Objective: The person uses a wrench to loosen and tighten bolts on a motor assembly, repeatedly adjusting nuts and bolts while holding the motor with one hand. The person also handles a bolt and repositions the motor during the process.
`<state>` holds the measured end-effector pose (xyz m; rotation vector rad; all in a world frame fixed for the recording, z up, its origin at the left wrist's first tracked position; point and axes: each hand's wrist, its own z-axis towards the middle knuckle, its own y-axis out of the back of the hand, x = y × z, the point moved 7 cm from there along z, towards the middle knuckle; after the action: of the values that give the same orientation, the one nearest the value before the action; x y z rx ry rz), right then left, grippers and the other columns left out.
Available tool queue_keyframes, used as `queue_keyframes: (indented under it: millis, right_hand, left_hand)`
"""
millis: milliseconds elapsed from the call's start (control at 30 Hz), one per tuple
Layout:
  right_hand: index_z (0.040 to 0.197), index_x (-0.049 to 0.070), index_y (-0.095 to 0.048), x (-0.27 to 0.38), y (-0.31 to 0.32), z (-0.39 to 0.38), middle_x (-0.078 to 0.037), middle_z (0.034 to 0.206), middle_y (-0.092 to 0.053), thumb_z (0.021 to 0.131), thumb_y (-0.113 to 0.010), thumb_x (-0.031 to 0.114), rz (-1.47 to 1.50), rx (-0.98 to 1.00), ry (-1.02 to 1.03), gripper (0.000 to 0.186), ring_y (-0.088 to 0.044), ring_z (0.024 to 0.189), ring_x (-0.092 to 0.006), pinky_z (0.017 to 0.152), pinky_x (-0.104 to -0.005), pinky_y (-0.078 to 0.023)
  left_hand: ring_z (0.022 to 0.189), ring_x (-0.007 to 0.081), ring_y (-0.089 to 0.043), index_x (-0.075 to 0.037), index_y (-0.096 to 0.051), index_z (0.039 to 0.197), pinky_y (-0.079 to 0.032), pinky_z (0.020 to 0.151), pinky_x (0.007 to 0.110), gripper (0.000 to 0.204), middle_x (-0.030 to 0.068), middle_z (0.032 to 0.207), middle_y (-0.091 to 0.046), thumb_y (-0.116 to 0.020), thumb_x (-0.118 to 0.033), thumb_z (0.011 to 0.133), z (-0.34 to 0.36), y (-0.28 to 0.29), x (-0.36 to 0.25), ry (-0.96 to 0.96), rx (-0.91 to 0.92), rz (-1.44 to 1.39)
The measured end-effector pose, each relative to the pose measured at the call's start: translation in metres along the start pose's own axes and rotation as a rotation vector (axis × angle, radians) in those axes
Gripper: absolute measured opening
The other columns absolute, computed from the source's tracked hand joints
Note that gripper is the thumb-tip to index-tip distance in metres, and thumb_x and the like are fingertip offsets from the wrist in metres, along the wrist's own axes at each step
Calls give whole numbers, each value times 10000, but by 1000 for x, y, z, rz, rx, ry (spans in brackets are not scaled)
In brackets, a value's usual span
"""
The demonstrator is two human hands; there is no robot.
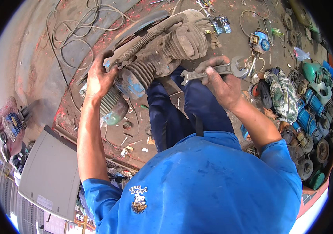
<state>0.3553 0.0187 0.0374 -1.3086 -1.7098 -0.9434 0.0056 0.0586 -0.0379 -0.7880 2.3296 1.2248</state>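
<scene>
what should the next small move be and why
Perhaps bring the silver double-ended metal wrench toward the grimy grey-brown finned metal machine: the right hand holds it clear of the machine, while the left hand is at the machine.

From my remote post I record one head-worn fisheye view, facing steeply down, the blue shirt point(213, 183) close below, the floor point(234, 47) farther off
</scene>
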Motion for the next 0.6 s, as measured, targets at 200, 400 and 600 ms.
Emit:
queue_keyframes:
  millis: [200,400,600]
  right_hand:
    - [1113,9,-560,6,-5,1,-91,978,-729,1054,-577,225,-15,43,84,224,-655,792,-110,675,-266,-558]
    - [1162,-34,-548,19,28,30,-195,1155,-704,1056,-523,201,-87,-66,115,259,-628,825,-142,774,-291,-515]
    - [1180,-29,-555,39,51,52,-167,1170,-722,1051,-525,167,-24,-210,304,237,-672,850,-117,741,-253,-535]
  left_hand:
    - [846,195,-686,35,-717,1047,-532,855,336,323,120,911,-754,-494,-77,842,-2,23,38,141,-226,-315]
    - [1187,351,-657,-23,-671,1278,-475,1048,398,487,228,1245,-694,-534,-127,823,-7,-14,16,21,-161,-74]
    - [646,59,-474,-27,-760,1070,-417,612,255,355,32,710,-621,-503,-106,839,-8,0,30,15,-418,-473]
